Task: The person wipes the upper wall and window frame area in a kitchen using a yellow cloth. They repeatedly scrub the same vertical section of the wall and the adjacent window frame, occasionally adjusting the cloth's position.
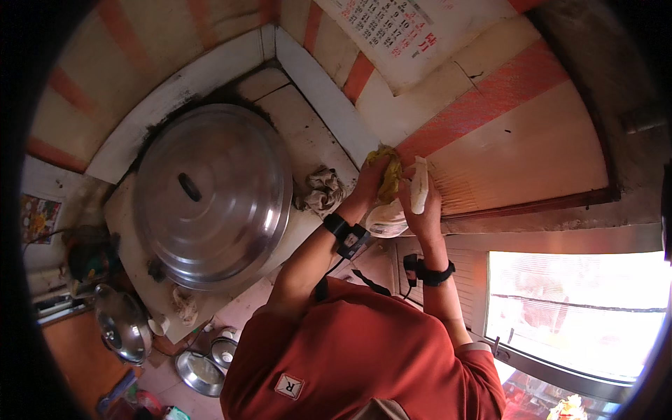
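My left hand (373,173) grips a crumpled yellow bundle (389,178), which may be thin plastic or cloth. Close beside it, my right hand (428,210) holds a flat, narrow white piece (419,186) whose kind I cannot tell. Below and between the hands sits a white item with printing (387,219), partly covered by the right hand. A dirty grey rag (323,190) lies crumpled on the tiled stove top (310,139), left of my left hand. Both hands are near the striped wall.
A large round metal lid (215,210) with a dark handle covers much of the stove top. A lidded metal pan (123,325) and a metal basin (199,373) stand lower left. A calendar (388,37) hangs on the wall. To the right is a bright window (572,310).
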`<state>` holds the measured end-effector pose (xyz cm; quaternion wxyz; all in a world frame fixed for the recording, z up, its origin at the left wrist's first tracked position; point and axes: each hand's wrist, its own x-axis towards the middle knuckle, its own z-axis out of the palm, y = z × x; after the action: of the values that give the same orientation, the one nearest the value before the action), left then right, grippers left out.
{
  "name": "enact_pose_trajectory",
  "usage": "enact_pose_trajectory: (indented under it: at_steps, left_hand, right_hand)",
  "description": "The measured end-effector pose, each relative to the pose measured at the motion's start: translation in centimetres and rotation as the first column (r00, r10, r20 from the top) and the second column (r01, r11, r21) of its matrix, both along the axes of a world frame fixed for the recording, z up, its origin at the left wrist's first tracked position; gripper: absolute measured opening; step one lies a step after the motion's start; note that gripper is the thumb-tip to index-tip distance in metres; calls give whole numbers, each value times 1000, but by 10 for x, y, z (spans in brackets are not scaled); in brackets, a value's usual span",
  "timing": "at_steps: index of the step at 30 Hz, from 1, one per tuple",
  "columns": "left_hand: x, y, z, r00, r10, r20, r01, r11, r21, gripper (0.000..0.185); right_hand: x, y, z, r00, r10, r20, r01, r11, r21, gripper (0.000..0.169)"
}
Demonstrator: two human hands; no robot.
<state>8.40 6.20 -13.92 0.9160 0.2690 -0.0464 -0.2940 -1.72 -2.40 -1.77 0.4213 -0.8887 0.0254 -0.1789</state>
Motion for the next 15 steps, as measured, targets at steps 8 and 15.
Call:
enact_pose_trajectory:
  at_steps: [8,15]
  left_hand:
    - [-2,-17,17,984,178,-21,-177,983,41,14]
    - [8,-14,-9,972,221,74,-229,965,129,21]
  right_hand:
    - [-23,12,46,998,15,59,-7,990,-138,36]
    - [-2,50,145,961,75,266,-128,974,189,30]
